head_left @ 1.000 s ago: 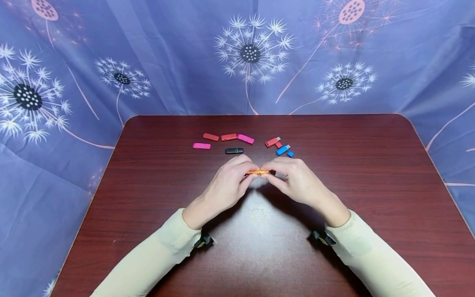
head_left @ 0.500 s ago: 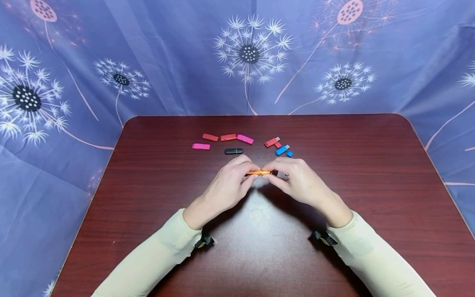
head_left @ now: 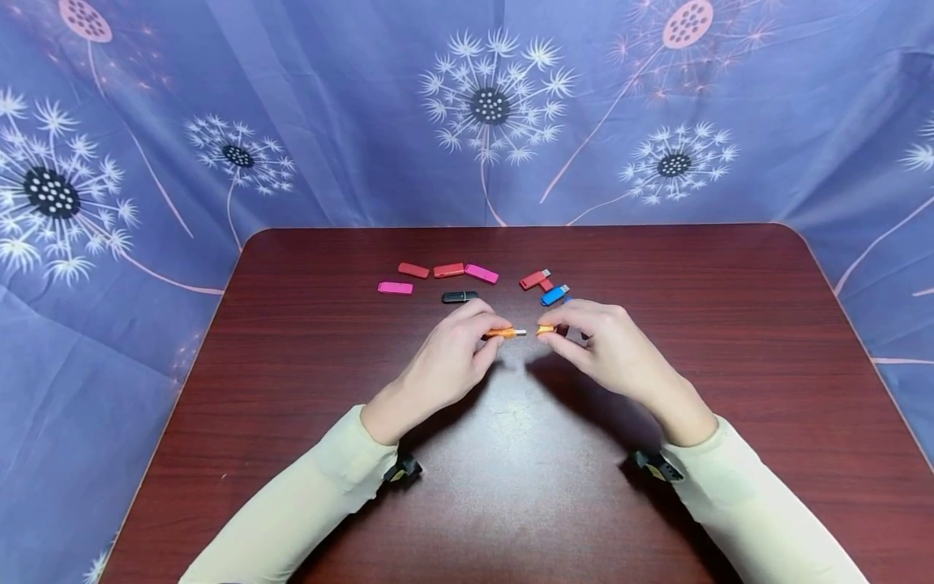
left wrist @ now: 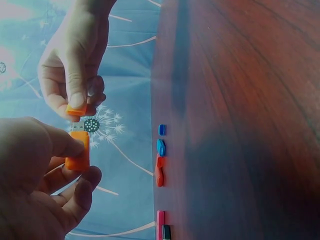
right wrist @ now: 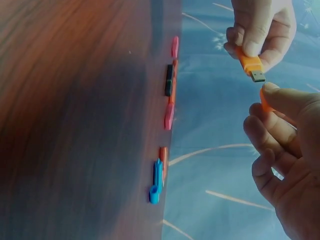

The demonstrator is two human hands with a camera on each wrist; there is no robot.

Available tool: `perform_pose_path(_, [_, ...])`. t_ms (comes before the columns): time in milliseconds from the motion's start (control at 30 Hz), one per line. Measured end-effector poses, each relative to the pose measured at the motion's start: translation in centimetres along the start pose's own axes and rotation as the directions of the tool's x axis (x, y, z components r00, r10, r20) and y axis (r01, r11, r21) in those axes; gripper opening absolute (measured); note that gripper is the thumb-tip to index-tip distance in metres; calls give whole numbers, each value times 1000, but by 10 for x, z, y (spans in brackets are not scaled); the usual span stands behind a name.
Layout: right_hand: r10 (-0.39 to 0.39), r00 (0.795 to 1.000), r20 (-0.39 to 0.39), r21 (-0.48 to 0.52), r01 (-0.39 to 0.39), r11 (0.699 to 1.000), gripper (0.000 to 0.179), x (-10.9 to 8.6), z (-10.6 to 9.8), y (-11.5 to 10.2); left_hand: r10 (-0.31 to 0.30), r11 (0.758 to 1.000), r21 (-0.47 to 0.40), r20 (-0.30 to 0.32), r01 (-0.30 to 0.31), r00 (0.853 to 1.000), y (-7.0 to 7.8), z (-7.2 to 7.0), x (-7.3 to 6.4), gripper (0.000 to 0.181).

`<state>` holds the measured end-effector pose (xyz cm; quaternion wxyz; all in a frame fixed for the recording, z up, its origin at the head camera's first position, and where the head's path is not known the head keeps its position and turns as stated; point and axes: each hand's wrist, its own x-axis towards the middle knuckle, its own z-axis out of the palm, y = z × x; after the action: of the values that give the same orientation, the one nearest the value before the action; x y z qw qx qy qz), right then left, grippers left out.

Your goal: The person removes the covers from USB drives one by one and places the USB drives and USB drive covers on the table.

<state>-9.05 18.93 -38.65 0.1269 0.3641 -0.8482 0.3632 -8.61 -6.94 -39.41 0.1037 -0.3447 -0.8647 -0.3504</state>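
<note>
My left hand [head_left: 454, 349] pinches an orange USB stick [left wrist: 78, 150] between thumb and fingers, above the table. The stick's bare metal plug [right wrist: 257, 76] points toward my right hand. My right hand [head_left: 606, 349] pinches a small orange cap [head_left: 546, 329], a short gap away from the plug. In the left wrist view the cap lies just beyond the plug's tip, partly covered by the right thumb.
On the dark wooden table [head_left: 328, 365], behind my hands, lie a black stick [head_left: 459, 297], several red and pink sticks [head_left: 395, 288], an uncapped red stick [head_left: 535, 280] and an uncapped blue stick [head_left: 554, 295]. A patterned blue cloth [head_left: 350, 122] hangs behind.
The orange cap has come off the USB stick. My right hand has moved to the right with the cap, exposing the metal plug, while my left hand stays nearly in place.
</note>
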Motion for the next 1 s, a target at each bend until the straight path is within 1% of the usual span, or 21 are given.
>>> perform_pose_path(200, [34,999,-16,-15,-35,999,23,-5,-9,6,-24,999,-37,3,24,1000,0,2,5,21])
perform_pose_path(433, [66,997,-33,-42,-68,997,25,-11,-20,14,-78,996,-41,39,79,996,-1,7,14,25])
perform_pose_path(533, [77,996,-40,-58,-79,995,25,-13,-25,17,-104,993,-55,49,106,993,0,10,18,25])
perform_pose_path(667, [101,994,-45,-83,-105,991,24,-16,-31,19,-131,987,-82,49,135,990,0,15,23,21])
perform_pose_path(833, [158,986,-50,-117,-163,980,22,-20,-36,22,-158,982,-96,55,163,986,-1,25,30,16])
perform_pose_path(1000, [205,977,-54,-125,-210,970,19,-23,-40,24,-166,980,-95,67,172,984,-1,35,36,14])
